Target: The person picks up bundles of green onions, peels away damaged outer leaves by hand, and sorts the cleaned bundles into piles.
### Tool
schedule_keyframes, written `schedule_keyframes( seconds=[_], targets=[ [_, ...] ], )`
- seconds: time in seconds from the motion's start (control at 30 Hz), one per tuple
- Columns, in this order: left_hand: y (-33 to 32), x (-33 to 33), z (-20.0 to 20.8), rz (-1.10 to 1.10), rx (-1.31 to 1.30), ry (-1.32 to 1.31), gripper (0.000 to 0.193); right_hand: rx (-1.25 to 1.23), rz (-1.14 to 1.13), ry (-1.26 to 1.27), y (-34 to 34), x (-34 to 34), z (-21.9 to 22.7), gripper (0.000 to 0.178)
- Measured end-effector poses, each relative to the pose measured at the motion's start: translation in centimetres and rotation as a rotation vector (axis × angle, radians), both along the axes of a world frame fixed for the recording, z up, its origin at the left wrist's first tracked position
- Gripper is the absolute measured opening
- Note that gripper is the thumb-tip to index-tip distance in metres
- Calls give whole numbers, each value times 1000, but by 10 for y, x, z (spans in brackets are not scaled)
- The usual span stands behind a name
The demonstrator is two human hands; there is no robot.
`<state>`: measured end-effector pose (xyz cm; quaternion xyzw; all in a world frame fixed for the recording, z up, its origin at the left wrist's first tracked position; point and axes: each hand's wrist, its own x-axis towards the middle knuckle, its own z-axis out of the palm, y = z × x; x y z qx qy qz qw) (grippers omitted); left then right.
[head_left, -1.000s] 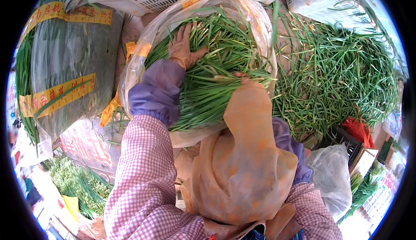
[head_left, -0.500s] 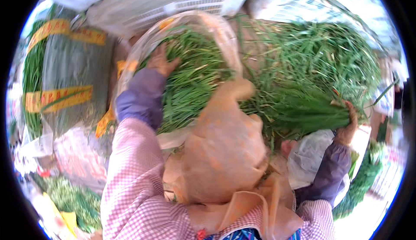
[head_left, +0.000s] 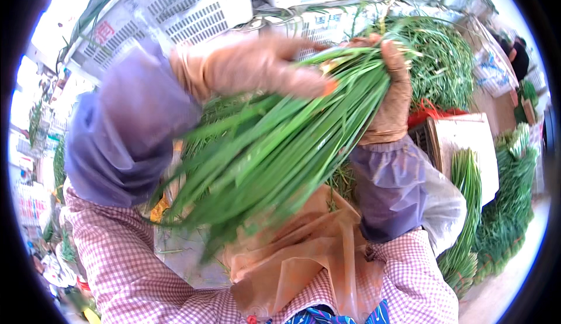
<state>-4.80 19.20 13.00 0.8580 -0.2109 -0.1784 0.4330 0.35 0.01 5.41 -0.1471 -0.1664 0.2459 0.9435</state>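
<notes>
A bunch of long green chives is held up in front of my chest, its pale cut ends at the upper right and its leaf tips hanging to the lower left. My right hand is closed round the bunch near the pale ends, thumb on the near side. Over the upper side of the bunch is my left hand, smeared by motion, its fingers stretched toward the pale ends. Whether it touches the leaves is hard to tell. Behind the bunch, more loose greens are largely hidden.
White slatted crates line the back. A heap of loose green leaves lies at the far right. Tied bundles of greens stand on the right, beside a pale board. An orange-brown apron covers my lap.
My right hand has brought the chives up from the right to the middle. My left hand has left the greens in the plastic-lined container and risen beside the bunch. The view has shifted.
</notes>
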Motion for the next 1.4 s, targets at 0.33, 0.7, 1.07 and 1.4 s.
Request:
schedule_keyframes(
  seconds=[0.33, 0.7, 1.07, 1.4],
  targets=[
    [-122, -141, -162, 359, -936, 861, 61, -318, -208, 212, -75, -38, -112, 41],
    [-86, -152, -125, 568, -473, 822, 31, -9, 130, 99, -84, 0, -122, 62],
    [-40, -180, -113, 672, -79, 798, 57, -1019, -625, -779, -102, 62, -123, 29],
    [-41, -197, -120, 534, -166, 614, 74, -890, -172, -1658, -17, -64, -91, 29]
  ],
)
